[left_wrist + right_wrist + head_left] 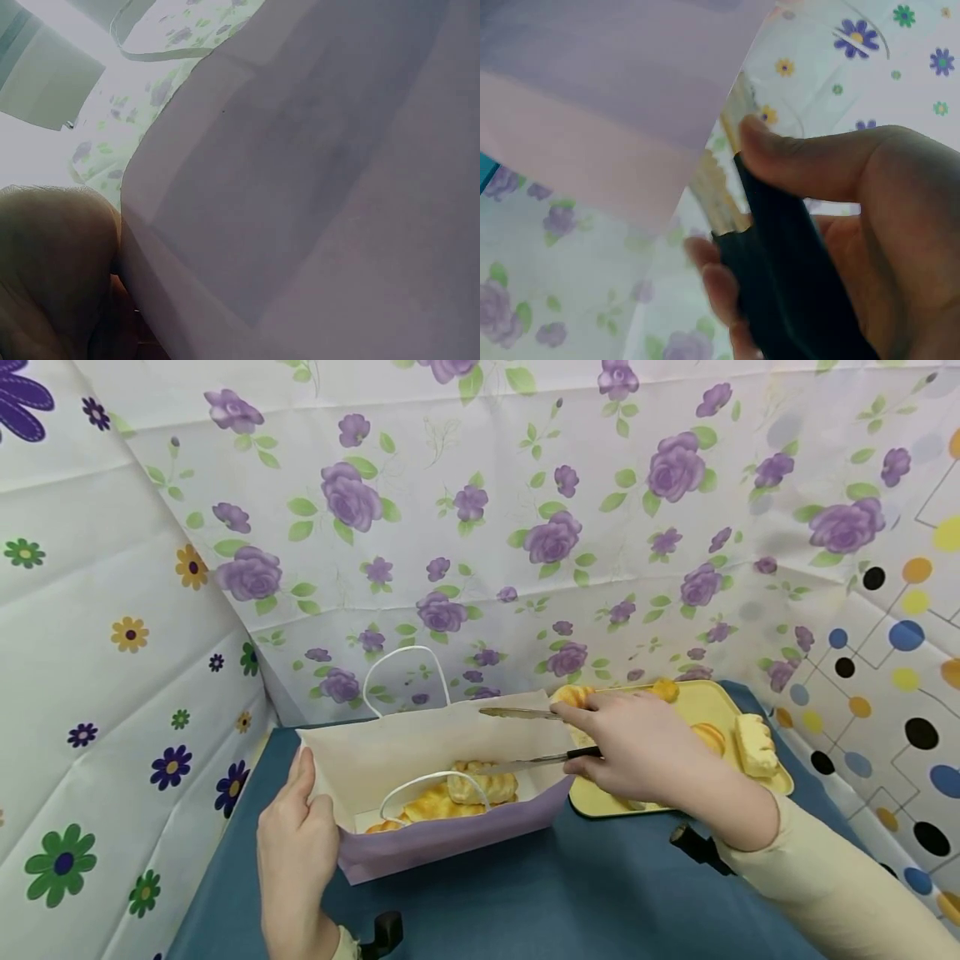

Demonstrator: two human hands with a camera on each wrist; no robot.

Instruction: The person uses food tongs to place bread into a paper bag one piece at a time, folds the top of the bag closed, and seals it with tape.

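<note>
A purple paper bag (457,850) with a pale inside stands open on the table. My left hand (298,839) grips its left side at the rim. With my right hand (637,743) I hold metal tongs (536,761) by their black handles (791,262). The two tong arms are spread apart and reach over the bag's right part. The lower arm's tip overlaps a ridged bread roll (483,782) inside the bag. Beside that roll lie flatter golden bread pieces (431,806), partly hidden by the bag's front wall and white handle (408,782).
A yellow tray (600,810) stands right of the bag, partly beneath my right hand and forearm. On it are a pale ridged roll (756,745), a round bread piece (708,737) and others. Patterned cloth walls (480,527) enclose the blue table (525,902).
</note>
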